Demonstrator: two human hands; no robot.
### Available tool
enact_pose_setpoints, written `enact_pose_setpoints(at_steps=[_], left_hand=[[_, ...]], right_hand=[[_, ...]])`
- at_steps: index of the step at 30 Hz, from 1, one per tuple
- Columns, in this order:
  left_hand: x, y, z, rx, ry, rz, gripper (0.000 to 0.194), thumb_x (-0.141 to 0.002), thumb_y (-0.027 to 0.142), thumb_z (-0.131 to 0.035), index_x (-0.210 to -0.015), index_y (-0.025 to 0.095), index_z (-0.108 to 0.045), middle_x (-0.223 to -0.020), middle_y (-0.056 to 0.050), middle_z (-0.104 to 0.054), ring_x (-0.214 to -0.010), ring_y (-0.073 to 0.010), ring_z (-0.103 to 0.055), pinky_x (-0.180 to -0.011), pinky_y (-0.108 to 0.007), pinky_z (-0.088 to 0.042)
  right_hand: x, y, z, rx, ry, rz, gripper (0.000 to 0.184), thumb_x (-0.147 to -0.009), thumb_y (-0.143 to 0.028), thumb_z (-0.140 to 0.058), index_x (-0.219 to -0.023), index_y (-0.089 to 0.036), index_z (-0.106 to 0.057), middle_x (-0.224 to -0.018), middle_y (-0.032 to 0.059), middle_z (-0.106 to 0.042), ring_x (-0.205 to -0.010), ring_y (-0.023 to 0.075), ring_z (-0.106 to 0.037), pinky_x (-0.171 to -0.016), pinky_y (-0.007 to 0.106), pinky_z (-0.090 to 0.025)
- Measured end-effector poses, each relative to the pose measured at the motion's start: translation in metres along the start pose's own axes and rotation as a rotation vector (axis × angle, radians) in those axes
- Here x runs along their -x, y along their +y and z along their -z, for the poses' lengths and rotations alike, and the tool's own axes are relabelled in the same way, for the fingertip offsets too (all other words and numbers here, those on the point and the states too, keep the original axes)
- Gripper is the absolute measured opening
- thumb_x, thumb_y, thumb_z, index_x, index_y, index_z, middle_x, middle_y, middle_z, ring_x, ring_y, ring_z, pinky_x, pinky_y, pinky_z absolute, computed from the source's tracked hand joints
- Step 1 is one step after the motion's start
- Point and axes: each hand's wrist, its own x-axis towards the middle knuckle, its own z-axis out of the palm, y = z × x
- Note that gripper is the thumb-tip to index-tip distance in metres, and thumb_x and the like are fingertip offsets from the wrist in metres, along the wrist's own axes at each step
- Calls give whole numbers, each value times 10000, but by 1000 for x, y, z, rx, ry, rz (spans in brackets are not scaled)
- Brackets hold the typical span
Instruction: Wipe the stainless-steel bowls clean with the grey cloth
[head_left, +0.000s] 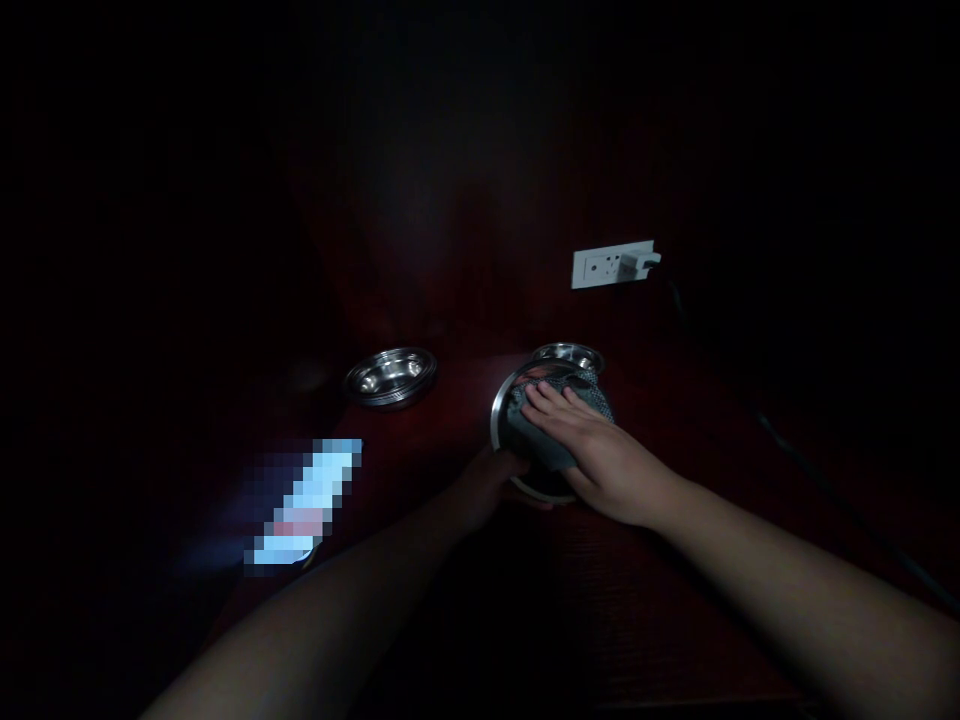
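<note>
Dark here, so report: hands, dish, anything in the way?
Left hand holding steel dish by rim. Right hand pressing cloth against it. Another dish close behind, possible obstacle.

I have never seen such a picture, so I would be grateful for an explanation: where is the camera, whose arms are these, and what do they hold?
There is no machine here. One camera, worn on a person's head, looks forward and down, so both bare arms belong to the wearer. The left hand has its grip on the edge of a tilted, round metal dish. The right hand lies over a dark cloth against it; whether it also pinches the cloth is hard to tell. Behind stands another metal dish; further left are stacked metal bowls. The bright patch nearer the left arm is pixelated, so I cannot name it. A white socket is on the wall. The rest is very dark.
</note>
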Motion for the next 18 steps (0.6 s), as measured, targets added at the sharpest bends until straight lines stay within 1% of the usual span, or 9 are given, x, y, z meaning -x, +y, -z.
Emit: enact_pose_setpoints(at_steps=[3,6,9,12,16,18], left_hand=[[1,-1,1,20,-25,2,448,-655,255,-639,-1085,132,-623,-883,-116,-718,-839,-305,-674,-658,-394,-533],[1,-3,-1,41,0,-24,405,-649,245,-654,-1042,152,-654,-865,-100,-720,-937,-320,-654,-746,-415,-520],[1,-2,-4,42,31,-59,328,-626,230,-673,-945,156,-685,-872,-93,-723,-1034,-323,-619,-829,-415,-496],[2,0,-8,61,37,-84,291,-620,238,-674,-898,153,-695,-933,-92,-724,-1076,-315,-602,-869,-404,-480],[1,2,-10,96,-12,-73,356,-631,256,-660,-969,150,-692,-1054,-97,-705,-1066,-306,-610,-880,-405,-474],[0,1,-9,89,-40,-71,386,-651,253,-646,-1018,141,-687,-1111,-105,-687,-1100,-304,-594,-924,-415,-451]], right_hand=[[1,-1,1,-64,-58,42,712,-695,-31,-459,-1399,-122,-404,-1510,138,-278,-1410,261,-200,-1132,541,-205],[1,-1,3,-91,-127,76,684,-701,-22,-453,-1378,-117,-436,-1512,128,-273,-1408,245,-210,-1140,504,-217],[2,-2,5,-102,-169,94,646,-718,-23,-462,-1358,-109,-463,-1502,132,-300,-1399,239,-242,-1143,475,-233],[1,-4,8,-128,-191,106,643,-730,-20,-460,-1367,-111,-451,-1473,132,-362,-1382,226,-291,-1140,454,-258],[0,-6,11,-150,-225,105,592,-747,-27,-464,-1333,-107,-493,-1440,131,-421,-1363,222,-335,-1138,430,-273],[0,-6,13,-160,-246,97,550,-757,-37,-477,-1300,-108,-530,-1427,132,-442,-1353,227,-355,-1138,421,-277]])
